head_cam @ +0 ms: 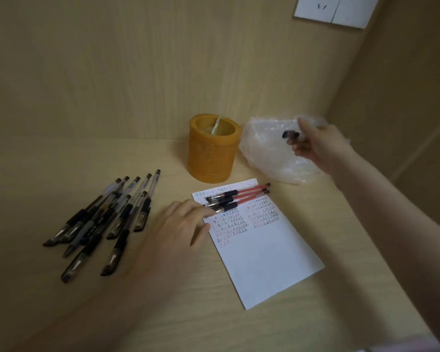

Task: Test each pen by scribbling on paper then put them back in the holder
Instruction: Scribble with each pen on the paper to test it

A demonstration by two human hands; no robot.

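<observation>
Nearest us, our left hand (181, 224) rests fingers-straight on the white scribbled paper sheet (262, 252), touching three red-barrelled pens (239, 195); black pens (107, 219) lie left on the wooden table (315, 313). Farther, the orange cylindrical holder (212, 148); our right hand's (318, 146) grip pinches a small dark cap (290, 135).

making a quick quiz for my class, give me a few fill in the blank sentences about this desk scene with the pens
1. The three red pens lie on the sheet of ____.
2. The pen holder is ____ in colour.
3. The left hand touches the tips of the ____ pens.
4. The group of black pens lies to the ____ of the paper.

Missing words: paper; orange; red; left
</observation>
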